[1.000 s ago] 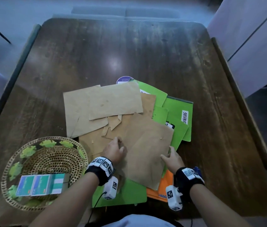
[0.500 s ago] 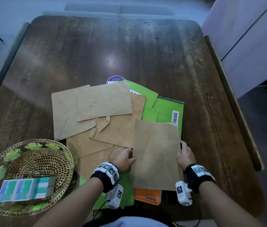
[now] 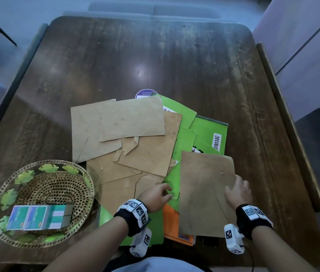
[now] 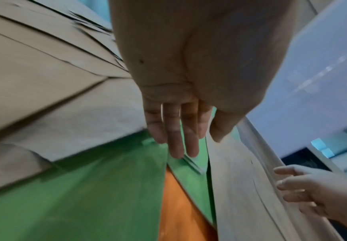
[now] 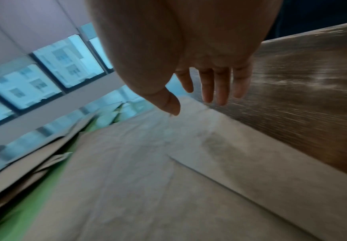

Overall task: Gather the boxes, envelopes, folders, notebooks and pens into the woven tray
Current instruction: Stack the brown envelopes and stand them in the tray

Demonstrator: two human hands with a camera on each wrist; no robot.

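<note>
A pile of papers lies on the near half of the desk (image 3: 194, 61). On top at the near right is a brown envelope (image 3: 204, 193), lying flat and upright to the viewer, over green folders (image 3: 207, 130) and an orange notebook (image 3: 172, 222).

The right hand (image 3: 238, 191) rests on the envelope's right edge. In the right wrist view its fingers (image 5: 222, 88) are nearly straight and slightly spread, thumb apart, and hold nothing; the fingertips reach past the envelope's edge toward the bare wood.

The left hand (image 3: 156, 195) is just left of that envelope, over a strip of green folder. In the left wrist view its fingers (image 4: 175, 135) are straight and close together, tips at the edge of a green sheet, gripping nothing. Whether the tips press the folder or only hover above it, I cannot tell; the view is blurred.

More brown envelopes (image 3: 116, 124) fan out to the left and behind, overlapping one another, some torn at the edges. A purple round sticker (image 3: 144, 93) peeps out at the far side of the pile.

The woven tray (image 3: 4, 195) sits at the near left of the desk, just beside the pile. Inside it, on the near side, lie teal and white boxes (image 3: 39, 216) side by side.
</note>
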